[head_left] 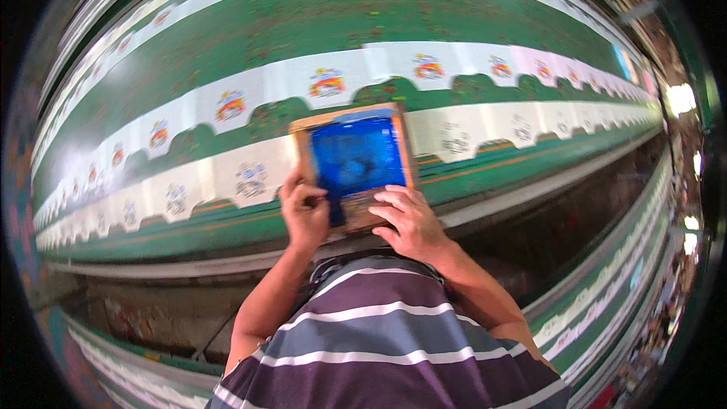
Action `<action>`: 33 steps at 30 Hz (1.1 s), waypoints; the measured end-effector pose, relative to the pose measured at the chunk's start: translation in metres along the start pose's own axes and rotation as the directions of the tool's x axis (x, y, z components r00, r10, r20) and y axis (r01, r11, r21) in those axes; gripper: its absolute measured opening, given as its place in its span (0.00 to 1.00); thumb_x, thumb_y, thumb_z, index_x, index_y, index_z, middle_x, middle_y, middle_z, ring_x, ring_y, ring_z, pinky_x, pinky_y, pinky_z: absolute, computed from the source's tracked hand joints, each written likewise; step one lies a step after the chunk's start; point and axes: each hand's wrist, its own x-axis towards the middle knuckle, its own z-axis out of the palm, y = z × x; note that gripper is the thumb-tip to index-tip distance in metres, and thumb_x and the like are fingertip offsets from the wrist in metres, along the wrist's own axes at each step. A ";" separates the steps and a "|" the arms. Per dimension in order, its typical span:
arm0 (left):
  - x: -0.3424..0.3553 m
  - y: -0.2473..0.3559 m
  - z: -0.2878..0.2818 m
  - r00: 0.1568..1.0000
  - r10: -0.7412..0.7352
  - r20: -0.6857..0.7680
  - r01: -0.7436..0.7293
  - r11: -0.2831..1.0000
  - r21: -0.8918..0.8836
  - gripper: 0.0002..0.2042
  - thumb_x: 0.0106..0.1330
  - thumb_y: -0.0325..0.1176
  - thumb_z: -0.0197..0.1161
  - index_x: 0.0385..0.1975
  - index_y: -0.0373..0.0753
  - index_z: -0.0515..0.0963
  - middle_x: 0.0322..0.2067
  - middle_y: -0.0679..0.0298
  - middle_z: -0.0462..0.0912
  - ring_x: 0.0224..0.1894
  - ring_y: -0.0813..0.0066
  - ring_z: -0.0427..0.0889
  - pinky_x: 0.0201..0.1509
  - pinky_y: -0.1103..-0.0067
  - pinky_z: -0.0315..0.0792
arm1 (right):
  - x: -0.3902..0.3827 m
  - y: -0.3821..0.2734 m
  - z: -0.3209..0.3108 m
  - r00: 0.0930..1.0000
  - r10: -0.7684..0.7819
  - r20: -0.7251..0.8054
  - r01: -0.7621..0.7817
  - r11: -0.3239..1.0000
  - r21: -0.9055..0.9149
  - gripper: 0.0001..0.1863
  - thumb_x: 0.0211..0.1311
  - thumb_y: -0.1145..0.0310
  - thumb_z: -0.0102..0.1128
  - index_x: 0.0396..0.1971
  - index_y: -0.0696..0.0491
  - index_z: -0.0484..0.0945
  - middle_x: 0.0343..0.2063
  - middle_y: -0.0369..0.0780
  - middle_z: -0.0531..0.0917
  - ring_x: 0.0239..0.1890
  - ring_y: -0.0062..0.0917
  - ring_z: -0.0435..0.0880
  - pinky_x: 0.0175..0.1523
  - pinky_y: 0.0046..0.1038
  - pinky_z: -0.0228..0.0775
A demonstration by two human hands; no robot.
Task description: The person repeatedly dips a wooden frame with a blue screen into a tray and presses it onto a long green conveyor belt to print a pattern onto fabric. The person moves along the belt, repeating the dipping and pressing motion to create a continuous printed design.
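Note:
A wooden screen-printing frame [410, 153] with a mesh covered in blue ink [356, 155] lies slightly tilted over the near row of pale cloth pieces. Curled fingers of my left hand [306, 208] grip its near left corner, beside a dark blue strip [336, 210] whose kind I cannot make out. At the near right corner, my right hand [409, 220] has its bent fingers on the brown near side of the frame. The cloth beneath the frame is hidden. Left of it a cloth piece [227, 170] bears a dark and blue outline print; to the right, a piece [457, 148] carries a dark outline.
A long green table [250, 26] stretches across, with a second row of scalloped white pieces [280, 83] printed in red, yellow and blue. A pale rail [189, 266] borders the near edge. More tables with cloth rows [598, 318] stand behind me on both sides.

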 end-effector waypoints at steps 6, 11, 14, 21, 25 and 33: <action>0.001 0.028 0.030 0.994 0.108 0.015 -0.109 0.994 0.022 0.15 0.56 0.09 0.68 0.36 0.41 0.84 0.80 0.40 0.74 0.81 0.41 0.75 0.81 0.58 0.72 | -0.056 0.055 -0.008 0.782 0.517 -0.348 -0.327 0.815 0.478 0.21 0.73 0.72 0.77 0.63 0.57 0.88 0.66 0.49 0.87 0.67 0.44 0.87 0.72 0.42 0.81; -0.008 0.056 0.114 0.995 0.099 0.025 -0.098 0.994 -0.049 0.15 0.56 0.10 0.69 0.37 0.41 0.86 0.80 0.40 0.73 0.81 0.41 0.74 0.82 0.58 0.70 | -0.102 0.121 -0.042 0.736 0.559 -0.382 -0.276 0.762 0.585 0.20 0.74 0.76 0.75 0.63 0.58 0.87 0.65 0.46 0.89 0.68 0.36 0.88 0.70 0.37 0.82; -0.018 0.069 0.166 0.994 0.109 0.008 -0.109 0.993 -0.036 0.15 0.56 0.10 0.69 0.37 0.40 0.86 0.80 0.40 0.74 0.79 0.42 0.75 0.81 0.60 0.71 | -0.125 0.156 -0.069 0.732 0.545 -0.409 -0.226 0.760 0.609 0.19 0.74 0.76 0.74 0.62 0.59 0.87 0.64 0.47 0.89 0.67 0.38 0.88 0.72 0.37 0.80; -0.033 0.079 0.223 1.000 0.027 0.000 -0.026 0.993 -0.114 0.13 0.59 0.12 0.67 0.37 0.40 0.84 0.79 0.44 0.76 0.72 0.52 0.81 0.65 0.68 0.81 | -0.159 0.200 -0.107 0.781 0.499 -0.377 -0.195 0.768 0.611 0.20 0.75 0.78 0.73 0.64 0.61 0.86 0.66 0.49 0.87 0.70 0.38 0.85 0.76 0.37 0.77; -0.031 0.079 0.227 0.998 -0.061 -0.010 0.058 0.983 -0.172 0.11 0.58 0.13 0.68 0.34 0.39 0.84 0.78 0.47 0.79 0.68 0.59 0.84 0.61 0.72 0.81 | -0.159 0.204 -0.114 0.798 0.475 -0.370 -0.174 0.770 0.614 0.20 0.75 0.79 0.72 0.64 0.61 0.86 0.66 0.48 0.86 0.71 0.37 0.85 0.78 0.37 0.76; -0.031 0.077 0.229 0.995 -0.101 -0.017 0.096 0.976 -0.194 0.09 0.57 0.14 0.68 0.31 0.38 0.84 0.77 0.48 0.79 0.55 0.69 0.87 0.58 0.74 0.80 | -0.148 0.180 -0.133 0.844 0.292 -0.450 -0.217 0.953 0.212 0.18 0.70 0.78 0.75 0.58 0.57 0.88 0.61 0.47 0.89 0.66 0.46 0.88 0.73 0.44 0.80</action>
